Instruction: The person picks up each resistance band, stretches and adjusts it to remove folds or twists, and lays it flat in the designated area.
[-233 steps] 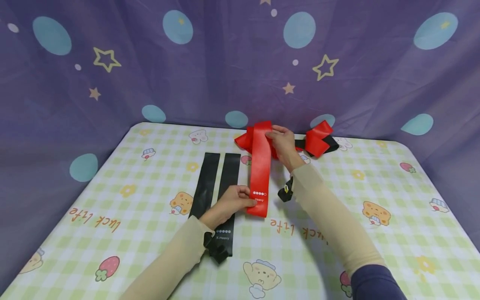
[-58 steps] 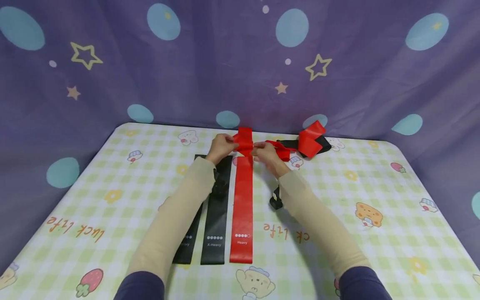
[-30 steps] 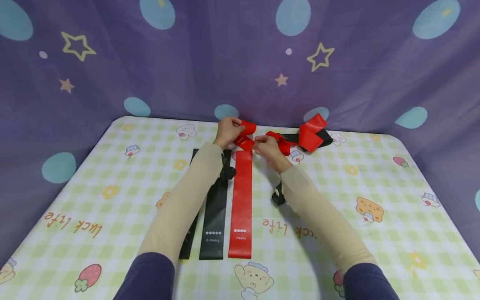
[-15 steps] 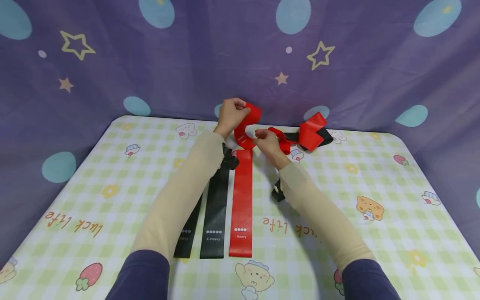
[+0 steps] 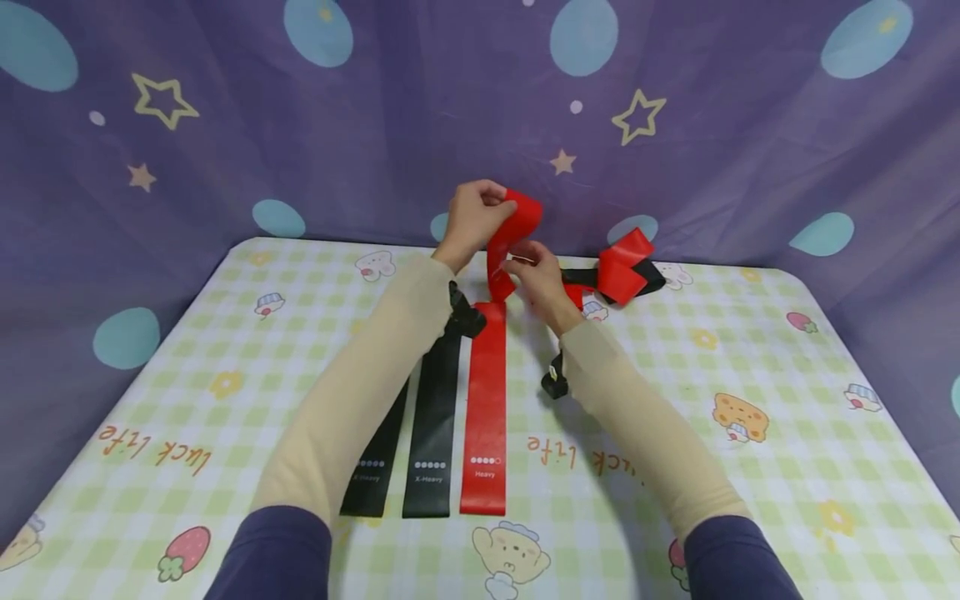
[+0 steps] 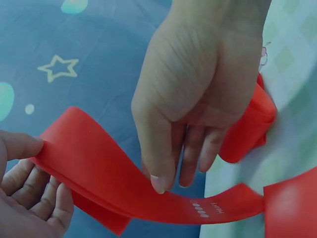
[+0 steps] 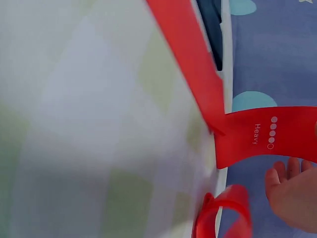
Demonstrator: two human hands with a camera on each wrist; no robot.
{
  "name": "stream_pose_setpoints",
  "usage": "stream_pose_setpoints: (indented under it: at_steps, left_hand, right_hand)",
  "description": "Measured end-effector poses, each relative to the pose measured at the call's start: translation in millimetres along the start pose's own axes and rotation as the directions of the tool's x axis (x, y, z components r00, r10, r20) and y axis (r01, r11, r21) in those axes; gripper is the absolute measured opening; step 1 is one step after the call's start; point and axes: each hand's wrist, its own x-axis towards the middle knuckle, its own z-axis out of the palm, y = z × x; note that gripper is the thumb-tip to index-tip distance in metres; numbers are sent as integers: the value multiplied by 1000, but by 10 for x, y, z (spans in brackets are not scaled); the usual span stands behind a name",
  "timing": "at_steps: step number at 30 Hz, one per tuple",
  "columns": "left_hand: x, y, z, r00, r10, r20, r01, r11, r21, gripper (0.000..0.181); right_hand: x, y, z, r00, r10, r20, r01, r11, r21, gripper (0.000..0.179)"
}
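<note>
Near the table's back edge, my left hand [image 5: 476, 215] pinches the top of a red resistance band [image 5: 521, 221] and holds it up. The same band [image 6: 94, 158] hangs in a curve in the left wrist view, its "Heavy" print facing out. Its lower end is by the far end of a flat red band [image 5: 483, 408]. Just right of the raised band, my right hand [image 5: 538, 271] has loosely bent fingers. In the right wrist view, the right hand's fingertips [image 7: 293, 166] are close to the band's edge without gripping it.
Two black "X-Heavy" bands, the middle one [image 5: 431, 425] and the left one [image 5: 375, 467], lie left of the flat red band. Back right are a folded red band [image 5: 626, 265] and a black band [image 5: 651, 279]. A checked cloth [image 5: 637, 375] covers the table; a purple curtain [image 5: 480, 108] stands behind.
A flat red band has been laid beside the black ones. Over the last second my left hand has lifted the other red band upward. My right hand has risen slightly along its edge.
</note>
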Motion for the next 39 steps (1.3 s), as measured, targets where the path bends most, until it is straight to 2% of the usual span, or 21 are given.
stream_pose_setpoints:
  at_steps: [4,10,14,18,21,27,32,36,39]
  left_hand:
    - [-33,68,-5,1000,-1,19,1,1000,-9,20]
    - [-60,161,6,999,5,32,-4,999,-41,21]
    - [-60,206,14,1000,-12,25,14,997,-78,21]
    - [-31,204,28,998,-58,18,60,986,-156,22]
    - [-8,191,31,995,-99,-4,96,970,-223,21]
    - [4,169,4,980,-188,-58,158,928,-337,18]
    - [2,120,-14,962,-272,-32,237,886,-398,18]
    - [34,64,-7,942,-335,-17,286,827,-485,25]
    - [58,28,-7,925,-379,11,320,765,-559,25]
  right_hand:
    - [-7,-3,-15,1000,-16,-2,16,999,34,35]
    - [-14,-11,-65,999,-19,33,19,1000,-2,38]
    - [-39,-13,-102,995,43,94,-41,999,-20,40]
    - [-88,-5,-129,982,96,165,-107,992,61,41]
    - [-136,-1,-148,973,104,207,-129,985,112,43]
    - [-240,24,-208,971,104,214,-125,988,86,40]
    - [-364,52,-243,973,100,207,-110,993,39,33]
    - [-467,59,-261,977,110,185,-113,994,3,26]
    - [-533,45,-263,978,124,166,-123,992,-20,23]
